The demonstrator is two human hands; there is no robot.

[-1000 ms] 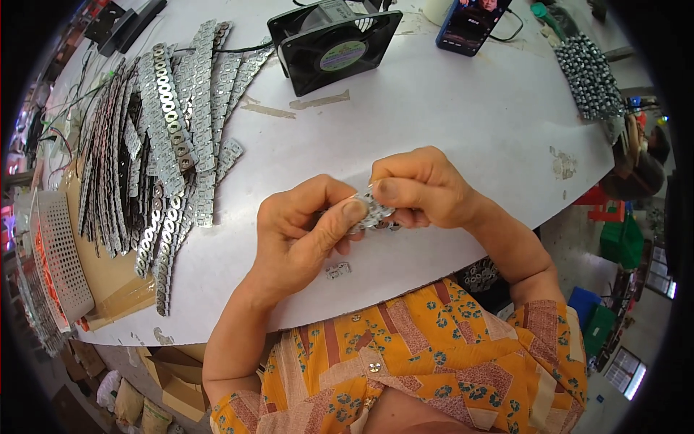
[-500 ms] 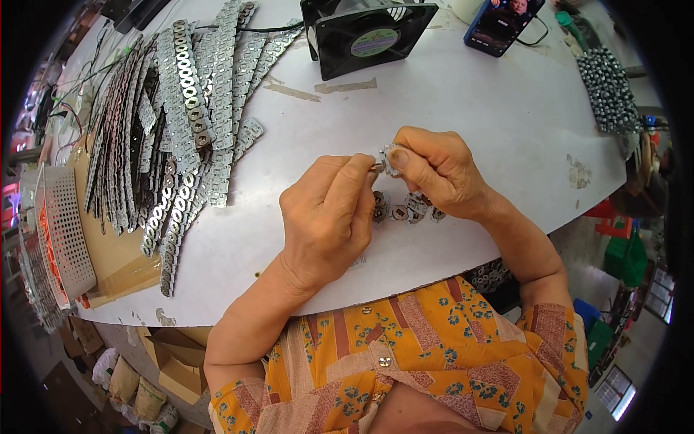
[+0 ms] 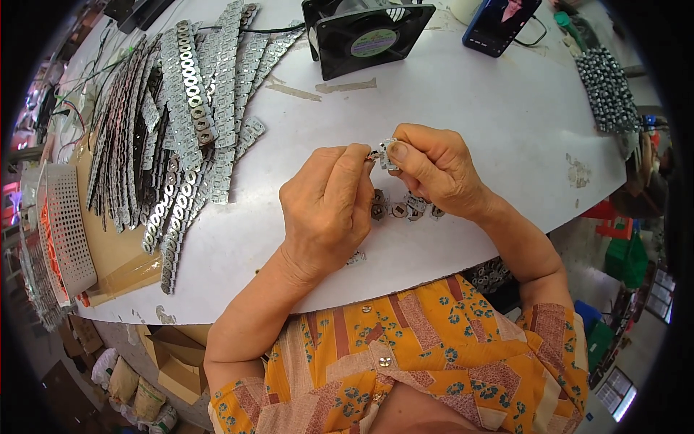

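Observation:
Both hands meet over the white table. Between the thumb and finger of my right hand [image 3: 441, 170] is a small silvery metal piece [image 3: 387, 155] with notched edges. My left hand [image 3: 327, 206] pinches a tiny dark part [image 3: 373, 155] against the left side of that piece; the part is too small to name. Just below the hands, several small round metal pieces with dark square centres [image 3: 399, 210] lie in a row on the table, partly covered by my fingers. A large heap of flat metal strips [image 3: 224, 101] made of joined plates spreads at the left.
A black square fan [image 3: 372, 42] stands at the back, beside a propped phone [image 3: 499, 25] with a lit screen. A white perforated basket [image 3: 69, 224] sits at the left edge by brown cardboard [image 3: 126, 271]. Dark-and-silver bundled parts [image 3: 607, 90] are at the far right.
My left hand has shifted slightly up, and the metal piece in my right fingers has turned a little. The picture on the phone screen differs.

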